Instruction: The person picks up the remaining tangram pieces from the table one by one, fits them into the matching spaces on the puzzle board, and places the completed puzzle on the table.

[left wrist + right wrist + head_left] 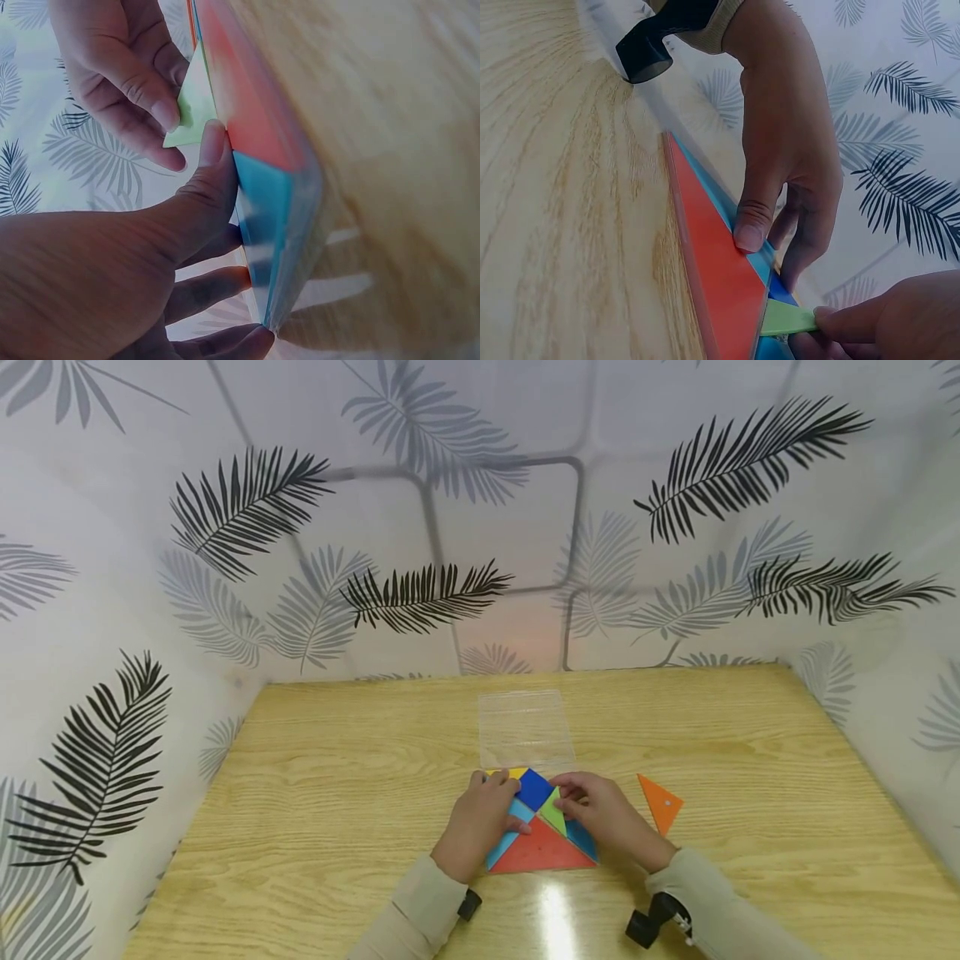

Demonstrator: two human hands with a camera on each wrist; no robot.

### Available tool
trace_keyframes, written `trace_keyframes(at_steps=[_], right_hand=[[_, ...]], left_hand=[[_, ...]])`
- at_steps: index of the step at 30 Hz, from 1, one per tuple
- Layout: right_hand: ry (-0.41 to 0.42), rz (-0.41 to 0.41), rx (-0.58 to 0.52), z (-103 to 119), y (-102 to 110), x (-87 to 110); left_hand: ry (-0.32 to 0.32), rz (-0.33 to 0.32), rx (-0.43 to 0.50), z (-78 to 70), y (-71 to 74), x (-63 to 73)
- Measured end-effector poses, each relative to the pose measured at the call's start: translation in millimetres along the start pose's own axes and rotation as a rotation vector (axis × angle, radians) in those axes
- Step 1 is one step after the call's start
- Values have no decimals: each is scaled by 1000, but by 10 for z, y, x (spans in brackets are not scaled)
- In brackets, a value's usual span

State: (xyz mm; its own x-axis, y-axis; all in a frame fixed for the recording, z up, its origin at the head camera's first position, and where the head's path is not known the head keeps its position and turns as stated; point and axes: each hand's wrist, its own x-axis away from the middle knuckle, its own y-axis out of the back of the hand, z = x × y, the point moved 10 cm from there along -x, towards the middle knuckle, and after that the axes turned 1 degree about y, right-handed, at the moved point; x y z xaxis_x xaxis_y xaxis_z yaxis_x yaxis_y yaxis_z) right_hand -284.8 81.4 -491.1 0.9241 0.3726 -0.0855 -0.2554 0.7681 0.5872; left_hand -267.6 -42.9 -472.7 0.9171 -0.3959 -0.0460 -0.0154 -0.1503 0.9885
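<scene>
A tangram lies before me in a shallow clear tray: a large red triangle (542, 850), a blue square (535, 790), a light blue piece (498, 852), a darker blue triangle (582, 842) and a partly hidden yellow piece (519, 772). My right hand (600, 810) pinches a small green triangle (553, 814) between thumb and fingers; in the left wrist view the green triangle (193, 105) stands tilted up from the others. My left hand (482, 814) rests over the tray's left part, thumb on the pieces and fingers extended along the far side.
An orange triangle (659, 802) with a pale spot lies to the right, beside my right wrist. Behind the tangram a clear plastic sheet or lid (525, 727) lies flat on the wooden table (337, 793). A leaf-patterned curtain (480, 543) surrounds the table's back and sides.
</scene>
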Motion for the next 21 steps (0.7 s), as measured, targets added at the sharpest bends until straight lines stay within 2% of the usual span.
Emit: trace_keyframes(at_steps=[14,21], right_hand=[[17,6,64,44,-24,-5],[-18,-1,121,6,-29,-18]], left_hand=[[-24,-43,-1,-10,20,7],[-9,-23,-7,9,-19,-10]])
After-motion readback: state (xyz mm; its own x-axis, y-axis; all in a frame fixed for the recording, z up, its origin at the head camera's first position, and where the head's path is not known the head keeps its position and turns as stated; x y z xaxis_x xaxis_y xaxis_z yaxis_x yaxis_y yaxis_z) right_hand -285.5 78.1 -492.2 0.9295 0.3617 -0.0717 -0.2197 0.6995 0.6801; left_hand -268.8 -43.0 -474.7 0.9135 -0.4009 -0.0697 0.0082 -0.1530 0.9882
